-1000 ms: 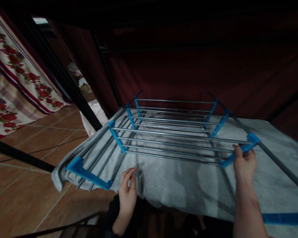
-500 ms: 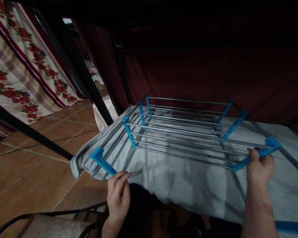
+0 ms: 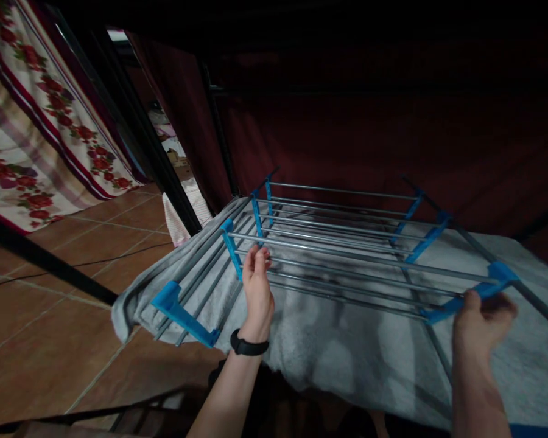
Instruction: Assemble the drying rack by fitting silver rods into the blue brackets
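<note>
A rack of grey metal rods with blue plastic brackets (image 3: 432, 240) lies across a grey fleecy blanket. Over its near left part is my left hand (image 3: 257, 283), wearing a black wristband. Its fingers are curled at the rods (image 3: 329, 264), beside a blue bracket (image 3: 232, 249). At the near right corner my right hand (image 3: 481, 319) has its thumb against another blue bracket (image 3: 470, 299), with the fingers bent behind it and partly blurred. A further blue bracket (image 3: 182, 313) sits at the near left, apart from both hands.
The grey blanket (image 3: 347, 347) covers the surface under the rack. Dark metal posts (image 3: 141, 128) rise at the left, with a flowered curtain (image 3: 50, 115) beyond. Dark red cloth (image 3: 347, 140) hangs behind. A cable (image 3: 95, 261) crosses the tiled floor (image 3: 41, 328).
My left hand has left the near left bracket and moved up and right to the rods. My right hand stays at its corner, its fingers shifted slightly outward.
</note>
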Tool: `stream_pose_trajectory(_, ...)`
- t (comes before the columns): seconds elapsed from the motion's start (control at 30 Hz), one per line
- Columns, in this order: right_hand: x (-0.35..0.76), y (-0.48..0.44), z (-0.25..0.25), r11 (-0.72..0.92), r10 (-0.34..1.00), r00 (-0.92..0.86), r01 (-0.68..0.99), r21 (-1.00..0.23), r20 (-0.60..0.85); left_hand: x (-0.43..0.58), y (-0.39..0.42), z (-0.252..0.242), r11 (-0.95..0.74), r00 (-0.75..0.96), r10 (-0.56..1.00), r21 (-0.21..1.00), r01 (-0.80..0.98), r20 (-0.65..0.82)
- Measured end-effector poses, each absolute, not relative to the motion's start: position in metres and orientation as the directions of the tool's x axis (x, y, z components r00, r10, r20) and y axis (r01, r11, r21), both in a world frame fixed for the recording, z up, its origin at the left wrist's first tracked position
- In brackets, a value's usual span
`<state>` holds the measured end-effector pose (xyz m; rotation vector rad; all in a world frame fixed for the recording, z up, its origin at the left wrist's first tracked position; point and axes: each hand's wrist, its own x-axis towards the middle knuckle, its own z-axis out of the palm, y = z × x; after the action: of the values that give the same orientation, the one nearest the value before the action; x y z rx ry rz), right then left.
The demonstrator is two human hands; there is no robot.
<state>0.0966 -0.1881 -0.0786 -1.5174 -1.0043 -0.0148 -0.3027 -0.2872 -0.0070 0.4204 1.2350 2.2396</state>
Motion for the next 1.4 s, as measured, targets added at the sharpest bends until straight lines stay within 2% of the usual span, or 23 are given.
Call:
stream_pose_trajectory(0.1,0.090,-0.197,-0.078,0.184,0.431,0.677,0.582,-0.792,0.597,-0.309,-0.268,0.005,-0.489,-0.824,0.567,0.807,-0.331,0.006)
stream_pose_trajectory(0.23,0.066,-0.221,-0.062,0.116,0.322,0.583,0.758,-0.642,0.746,-0.327,-0.255,0.009,-0.585,-0.822,0.567,0.729,-0.356,0.053)
stream_pose_trajectory(0.33,0.038,-0.234,-0.047,0.197,0.359,0.460,0.813,-0.548,0.812,-0.341,-0.254,0.006,-0.601,-0.815,0.579,0.692,-0.399,0.033)
stream_pose_trajectory(0.47,-0.001,-0.238,-0.038,0.317,0.391,0.319,0.834,-0.452,0.863,-0.353,-0.259,0.005,-0.593,-0.819,0.573,0.707,-0.386,0.032)
stream_pose_trajectory(0.73,-0.058,-0.235,-0.040,0.494,0.456,0.067,0.810,-0.315,0.888,-0.365,-0.272,0.002,-0.546,-0.815,0.579,0.748,-0.377,0.012)
stream_pose_trajectory(0.83,-0.063,-0.231,-0.035,0.527,0.481,-0.073,0.820,-0.222,0.874,-0.368,-0.276,-0.005,-0.502,-0.869,0.488,0.842,-0.196,0.089)
stream_pose_trajectory(0.93,-0.063,-0.226,-0.027,0.534,0.501,-0.180,0.834,-0.138,0.846,-0.373,-0.278,-0.013,-0.390,-0.945,0.226,0.911,0.133,0.235)
stream_pose_trajectory(1.0,-0.062,-0.221,-0.022,0.530,0.514,-0.218,0.841,-0.107,0.830,-0.379,-0.276,-0.018,-0.281,-0.925,0.137,0.909,0.308,0.355)
stream_pose_trajectory(1.07,-0.060,-0.217,-0.019,0.526,0.512,-0.234,0.846,-0.087,0.826,-0.386,-0.273,-0.021,-0.244,-0.868,0.214,0.885,0.396,0.447)
stream_pose_trajectory(1.17,-0.056,-0.210,-0.017,0.542,0.493,-0.270,0.839,-0.049,0.827,-0.397,-0.266,-0.026,-0.248,-0.796,0.361,0.873,0.420,0.486)
stream_pose_trajectory(1.4,-0.050,-0.204,-0.009,0.598,0.467,-0.406,0.800,0.058,0.785,-0.405,-0.256,-0.040,-0.204,-0.783,0.324,0.847,0.491,0.531)
